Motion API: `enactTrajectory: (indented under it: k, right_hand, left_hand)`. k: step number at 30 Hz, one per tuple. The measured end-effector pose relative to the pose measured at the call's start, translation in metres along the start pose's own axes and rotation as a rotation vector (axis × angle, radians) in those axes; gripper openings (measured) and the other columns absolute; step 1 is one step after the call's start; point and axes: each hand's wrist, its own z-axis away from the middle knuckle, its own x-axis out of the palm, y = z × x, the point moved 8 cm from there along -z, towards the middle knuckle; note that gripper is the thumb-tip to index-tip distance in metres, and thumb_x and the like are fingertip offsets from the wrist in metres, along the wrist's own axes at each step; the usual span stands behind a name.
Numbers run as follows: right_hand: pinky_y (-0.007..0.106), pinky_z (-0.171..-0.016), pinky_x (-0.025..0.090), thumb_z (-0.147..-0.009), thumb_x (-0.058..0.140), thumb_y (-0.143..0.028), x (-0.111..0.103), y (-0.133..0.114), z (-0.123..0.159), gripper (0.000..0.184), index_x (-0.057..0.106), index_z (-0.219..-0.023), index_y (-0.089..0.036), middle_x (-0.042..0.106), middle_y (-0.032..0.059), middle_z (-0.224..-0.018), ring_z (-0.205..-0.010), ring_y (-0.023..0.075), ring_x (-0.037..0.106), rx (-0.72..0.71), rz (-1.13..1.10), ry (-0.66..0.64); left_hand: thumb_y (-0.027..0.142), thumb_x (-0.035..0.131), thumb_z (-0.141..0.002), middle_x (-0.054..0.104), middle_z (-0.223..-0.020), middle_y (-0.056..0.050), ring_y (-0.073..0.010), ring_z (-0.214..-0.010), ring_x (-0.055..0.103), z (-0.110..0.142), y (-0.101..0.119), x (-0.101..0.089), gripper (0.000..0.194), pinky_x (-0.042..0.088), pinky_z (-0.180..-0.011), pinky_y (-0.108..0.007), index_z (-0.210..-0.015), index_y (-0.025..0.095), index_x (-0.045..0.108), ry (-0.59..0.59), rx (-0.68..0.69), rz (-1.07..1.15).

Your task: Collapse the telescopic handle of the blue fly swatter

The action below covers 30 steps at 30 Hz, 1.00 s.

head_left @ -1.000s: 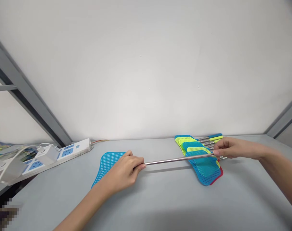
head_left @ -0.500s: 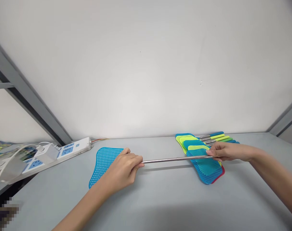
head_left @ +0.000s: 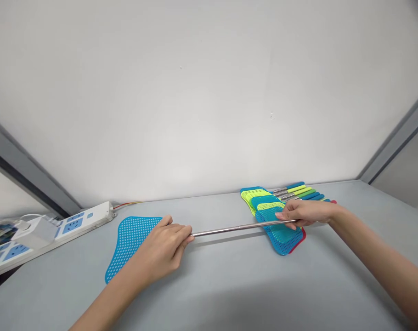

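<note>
my left hand is closed, knuckles up, around the neck of a blue swatter, whose holed head spreads out beyond my fingers, partly covered by my wrist. where head and stem meet is hidden under my grip. my right hand is narrowed to a pinch on the right part of the thin metal rod, thumb against fingers. the rod runs nearly level between my two hands, raised over the grey counter, with its shadow just below it. i cannot tell whether the blue head is resting on the surface.

under the rod's right end, a pile of swatters takes up the space: blue and yellow-green heads overlapping, with a red edge peeking out at the near side. my right hand is over part of that pile and hides some of its stems; whether i touch them, i cannot tell. their coloured handles, blue, yellow, green and a bit of red, fan out to the right near the white wall.

over on my left, well apart from the pile, a white power strip slants along the counter, with a white adapter on it and red and yellow wires leaving its far end.
</note>
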Motion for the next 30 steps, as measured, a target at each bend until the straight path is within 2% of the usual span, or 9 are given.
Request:
enactTrajectory:
  k: [4,9,12,15,19,27,30]
  right_hand:
    - [0.022,-0.039,0.012,-0.079,0.037,-0.053,0.001,-0.008,0.005,0.047,0.056,-0.066,-0.012,0.018,-0.0083,-0.042,-0.039,0.0049,0.013,-0.01,0.022,0.027]
    - [0.02,-0.042,0.019,-0.078,0.042,-0.051,0.004,-0.022,0.011,0.042,0.059,-0.079,-0.013,0.035,-0.0043,-0.051,-0.045,0.006,0.027,-0.032,0.049,0.064]
    - [0.02,-0.043,0.021,-0.076,0.046,-0.05,0.008,-0.026,0.01,0.039,0.059,-0.081,-0.014,0.039,-0.003,-0.055,-0.047,0.0063,0.03,-0.032,0.067,0.068]
    - [0.02,-0.043,0.021,-0.075,0.046,-0.051,0.012,-0.027,0.008,0.039,0.059,-0.08,-0.014,0.038,-0.003,-0.055,-0.047,0.0064,0.028,-0.019,0.09,0.074]
    - [0.021,-0.043,0.017,-0.076,0.046,-0.05,0.014,-0.028,0.005,0.038,0.06,-0.076,-0.014,0.032,-0.0046,-0.052,-0.046,0.0063,0.023,-0.027,0.101,0.12]
    - [0.023,-0.042,0.013,-0.077,0.042,-0.051,0.022,-0.029,-0.004,0.041,0.056,-0.068,-0.013,0.024,-0.0063,-0.047,-0.043,0.0063,0.019,-0.088,0.047,0.05]
    - [0.023,-0.042,0.012,-0.077,0.041,-0.053,0.021,-0.024,-0.004,0.043,0.05,-0.062,-0.014,0.022,-0.0061,-0.048,-0.044,0.0063,0.017,-0.056,0.032,0.044]
  left_hand:
    - [0.027,0.029,-0.086,0.041,-0.05,0.005,-0.0105,-0.045,0.032,0.001,-0.004,-0.003,0.028,0.027,-0.062,-0.028,-0.06,0.018,0.033,-0.07,-0.042,0.081]
    - [0.033,0.03,-0.085,0.04,-0.047,0.004,-0.0132,-0.051,0.039,0.002,-0.008,-0.012,0.032,0.028,-0.061,-0.027,-0.057,0.019,0.035,-0.083,-0.105,0.12]
    - [0.032,0.028,-0.086,0.04,-0.048,0.005,-0.0121,-0.049,0.038,0.001,-0.004,-0.011,0.032,0.028,-0.062,-0.027,-0.057,0.019,0.033,-0.1,-0.098,0.133]
    - [0.03,0.025,-0.088,0.039,-0.048,0.006,-0.0103,-0.044,0.033,0.0,0.001,-0.005,0.032,0.028,-0.062,-0.027,-0.058,0.018,0.031,-0.117,-0.079,0.143]
    - [0.03,0.023,-0.088,0.044,-0.053,0.003,-0.0126,-0.051,0.039,0.002,0.004,0.002,0.031,0.026,-0.057,-0.026,-0.061,0.019,0.033,-0.11,-0.085,0.126]
    - [0.027,0.02,-0.088,0.043,-0.054,0.003,-0.0121,-0.046,0.037,0.003,0.008,0.007,0.028,0.019,-0.048,-0.025,-0.064,0.02,0.033,-0.13,-0.078,0.08]
    - [0.025,0.021,-0.088,0.044,-0.055,0.004,-0.0119,-0.046,0.039,0.003,0.012,0.011,0.026,0.019,-0.047,-0.025,-0.065,0.02,0.033,-0.137,-0.079,0.091]
